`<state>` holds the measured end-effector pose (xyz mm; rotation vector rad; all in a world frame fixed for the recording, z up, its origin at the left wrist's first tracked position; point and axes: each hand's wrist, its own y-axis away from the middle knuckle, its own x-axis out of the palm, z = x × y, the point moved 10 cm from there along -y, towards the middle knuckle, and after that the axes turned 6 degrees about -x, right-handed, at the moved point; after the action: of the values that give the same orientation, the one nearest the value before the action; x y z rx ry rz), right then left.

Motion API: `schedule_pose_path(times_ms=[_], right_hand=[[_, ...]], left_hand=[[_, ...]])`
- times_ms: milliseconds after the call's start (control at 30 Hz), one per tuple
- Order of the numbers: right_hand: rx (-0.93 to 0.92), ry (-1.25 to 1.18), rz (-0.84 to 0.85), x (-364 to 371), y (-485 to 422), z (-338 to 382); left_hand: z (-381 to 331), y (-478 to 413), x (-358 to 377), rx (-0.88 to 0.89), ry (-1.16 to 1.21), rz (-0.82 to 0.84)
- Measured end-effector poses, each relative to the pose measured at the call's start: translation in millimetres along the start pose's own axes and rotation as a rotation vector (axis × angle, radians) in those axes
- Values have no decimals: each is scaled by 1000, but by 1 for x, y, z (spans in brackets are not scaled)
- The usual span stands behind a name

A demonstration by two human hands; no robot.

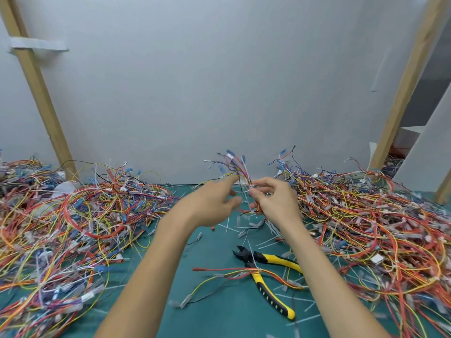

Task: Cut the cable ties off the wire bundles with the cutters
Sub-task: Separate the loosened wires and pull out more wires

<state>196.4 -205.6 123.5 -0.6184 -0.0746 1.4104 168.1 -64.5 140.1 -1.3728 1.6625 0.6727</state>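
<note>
1. Nearest the lens: two bare forearms, reaching up from the bottom edge over a green cutting mat (pixel 214 308).
2. Between them, flat on the mat and touched by neither hand: one pair of yellow-and-black cutters (pixel 267 267), jaws slightly apart and pointing left, crossed by a loose red-and-yellow wire (pixel 219 273).
3. Right hand (pixel 274 202): fingers curled, pinching a small wire bundle (pixel 240 170) held above the mat, connector ends fanning upward.
4. Left hand (pixel 212 203): blurred, fingers straight and spread, holding nothing, index tip just beside the bundle.
5. Any cable tie on the bundle: too small and blurred to tell.
6. Scattered around the cutters and under the hands: short white cut tie pieces (pixel 268 242), too many to count.
7. Flanking the bare strip of mat: two big tangles, a left wire heap (pixel 73 228) and a right wire heap (pixel 366 228), crowding in from both sides.
8. Behind: a pale grey wall panel (pixel 219 81) and three slanting wooden posts, one at left (pixel 36 93), two at right (pixel 410 81).
</note>
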Motion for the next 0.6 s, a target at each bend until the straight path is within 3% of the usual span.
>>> schedule_pose_path(times_ms=[100, 233, 300, 433, 600], right_hand=[[147, -278, -51, 2, 15, -22], [115, -171, -33, 2, 36, -33], [137, -255, 54, 11, 49, -41], [170, -421, 183, 27, 72, -51], [81, -241, 216, 26, 80, -48]], left_hand=[[-7, -1, 13, -1, 304, -236], [10, 11, 46, -47, 548, -391], [21, 18, 56, -60, 635, -432], [39, 31, 72, -86, 658, -441], [43, 43, 77, -87, 606, -451]])
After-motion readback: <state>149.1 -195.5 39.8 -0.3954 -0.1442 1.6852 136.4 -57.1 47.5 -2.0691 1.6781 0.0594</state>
